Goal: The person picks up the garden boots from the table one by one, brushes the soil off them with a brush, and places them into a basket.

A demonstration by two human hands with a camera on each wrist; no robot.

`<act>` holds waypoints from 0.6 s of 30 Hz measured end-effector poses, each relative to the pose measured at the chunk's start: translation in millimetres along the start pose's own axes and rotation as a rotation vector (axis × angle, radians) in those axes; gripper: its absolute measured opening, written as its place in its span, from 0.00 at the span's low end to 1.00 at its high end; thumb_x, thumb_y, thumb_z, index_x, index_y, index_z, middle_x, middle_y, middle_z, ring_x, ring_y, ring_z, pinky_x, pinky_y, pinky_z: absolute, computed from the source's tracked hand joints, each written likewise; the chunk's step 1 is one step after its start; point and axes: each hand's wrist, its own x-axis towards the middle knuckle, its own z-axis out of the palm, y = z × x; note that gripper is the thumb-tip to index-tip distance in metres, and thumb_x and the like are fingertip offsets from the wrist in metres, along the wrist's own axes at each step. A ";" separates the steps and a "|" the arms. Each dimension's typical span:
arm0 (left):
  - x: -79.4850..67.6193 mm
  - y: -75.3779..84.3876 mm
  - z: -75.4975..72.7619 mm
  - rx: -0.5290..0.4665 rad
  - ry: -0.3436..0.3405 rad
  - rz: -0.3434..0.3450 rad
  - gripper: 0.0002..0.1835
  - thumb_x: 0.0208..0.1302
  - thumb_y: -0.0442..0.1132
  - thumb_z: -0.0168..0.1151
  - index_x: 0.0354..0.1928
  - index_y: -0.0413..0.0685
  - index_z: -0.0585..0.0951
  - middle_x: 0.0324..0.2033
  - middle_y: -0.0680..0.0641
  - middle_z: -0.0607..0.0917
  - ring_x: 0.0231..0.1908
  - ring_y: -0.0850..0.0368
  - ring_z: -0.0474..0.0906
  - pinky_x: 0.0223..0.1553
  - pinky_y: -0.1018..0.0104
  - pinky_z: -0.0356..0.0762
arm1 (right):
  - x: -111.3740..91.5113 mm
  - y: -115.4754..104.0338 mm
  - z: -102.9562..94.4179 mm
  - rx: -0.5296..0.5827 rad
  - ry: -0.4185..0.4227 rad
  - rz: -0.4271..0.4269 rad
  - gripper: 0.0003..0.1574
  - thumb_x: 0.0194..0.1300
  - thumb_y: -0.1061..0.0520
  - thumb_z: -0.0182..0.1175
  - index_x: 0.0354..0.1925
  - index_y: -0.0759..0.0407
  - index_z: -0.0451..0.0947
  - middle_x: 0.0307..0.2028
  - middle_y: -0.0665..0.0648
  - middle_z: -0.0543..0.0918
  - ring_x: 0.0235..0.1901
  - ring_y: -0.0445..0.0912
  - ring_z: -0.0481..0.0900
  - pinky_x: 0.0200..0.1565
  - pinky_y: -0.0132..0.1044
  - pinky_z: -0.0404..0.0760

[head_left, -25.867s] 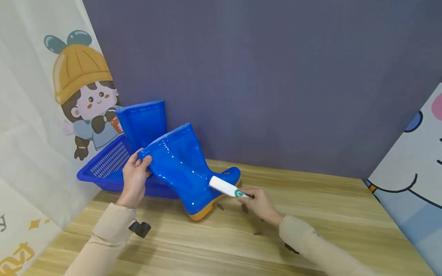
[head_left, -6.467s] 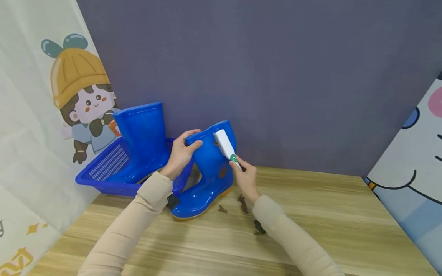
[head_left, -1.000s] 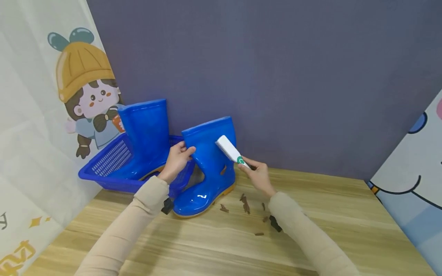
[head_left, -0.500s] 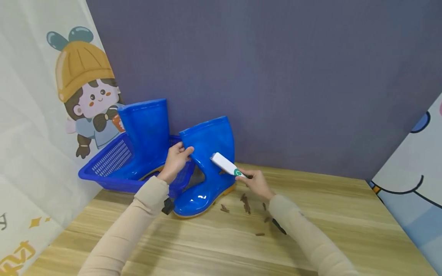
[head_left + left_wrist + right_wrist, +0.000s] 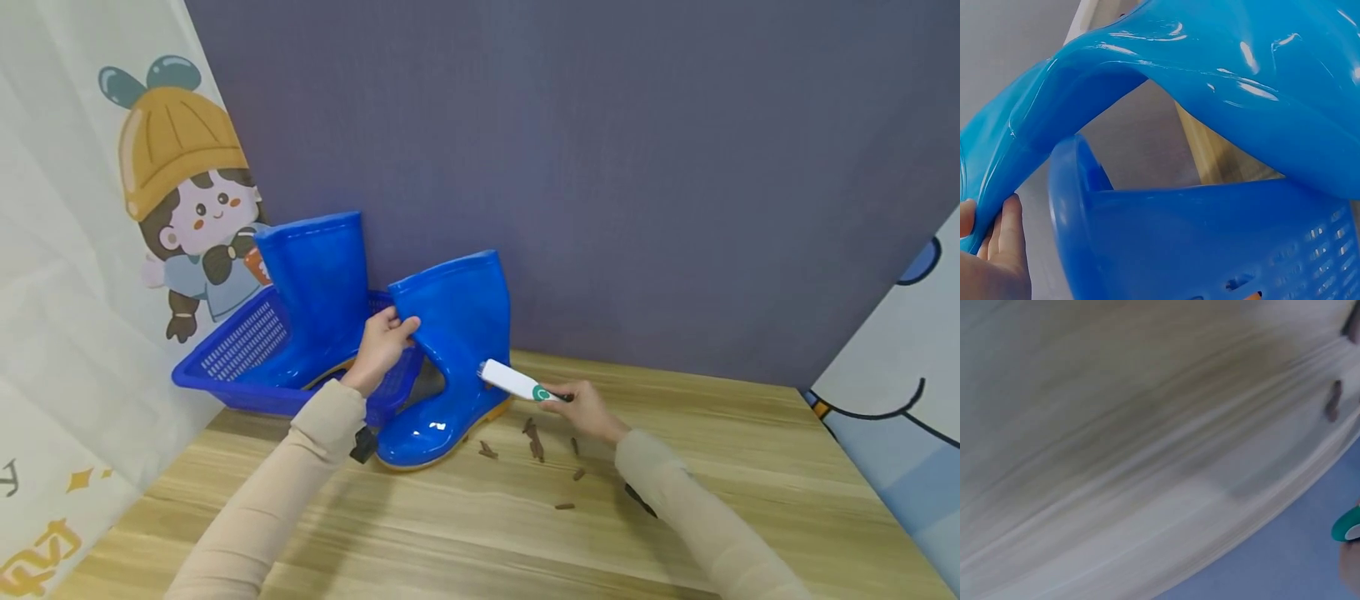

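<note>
A glossy blue rain boot (image 5: 457, 317) with a yellow sole stands on the wooden table, toe toward the lower left. My left hand (image 5: 381, 346) pinches the front edge of its shaft, thumb outside and fingers behind; in the left wrist view the left hand (image 5: 997, 256) grips the same edge. My right hand (image 5: 585, 408) holds a white brush (image 5: 513, 381) with a green mark by its handle. The brush's bristle end is right at the boot's ankle, above the heel. In the right wrist view, only a bit of the right hand (image 5: 1350, 565) shows at the edge.
A purple-blue plastic basket (image 5: 247, 337) sits to the left, with a second blue boot (image 5: 318, 292) standing in it. Several brown crumbs (image 5: 534, 442) lie on the table (image 5: 465, 533) right of the held boot. A grey partition (image 5: 600, 183) rises behind.
Over the last second the brush has moved down from the upper shaft to the ankle, then rightward with my right hand. Earlier, the boot was tilted with its toe to the right; brown patches showed on its shaft.
</note>
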 end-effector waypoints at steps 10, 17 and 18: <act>-1.6 0.8 -2.5 0.011 0.023 0.026 0.23 0.70 0.43 0.47 0.62 0.39 0.65 0.52 0.37 0.78 0.53 0.46 0.76 0.53 0.55 0.73 | -15.0 2.7 -29.1 -0.092 -0.040 0.051 0.24 0.57 0.53 0.64 0.52 0.57 0.77 0.31 0.61 0.82 0.11 0.38 0.54 0.15 0.29 0.62; -0.6 -0.7 -0.6 0.011 0.028 0.016 0.23 0.70 0.44 0.47 0.62 0.39 0.66 0.52 0.37 0.78 0.52 0.46 0.76 0.54 0.55 0.73 | -24.6 2.8 -32.4 -0.135 0.011 0.011 0.24 0.57 0.52 0.64 0.52 0.57 0.77 0.43 0.62 0.83 0.11 0.37 0.51 0.16 0.28 0.60; -0.2 -0.3 0.5 0.011 0.025 0.015 0.23 0.70 0.44 0.47 0.62 0.39 0.66 0.52 0.38 0.78 0.52 0.46 0.76 0.54 0.55 0.73 | -25.0 0.5 -31.4 -0.125 0.027 0.009 0.23 0.57 0.52 0.64 0.52 0.56 0.78 0.43 0.61 0.83 0.10 0.37 0.50 0.15 0.29 0.60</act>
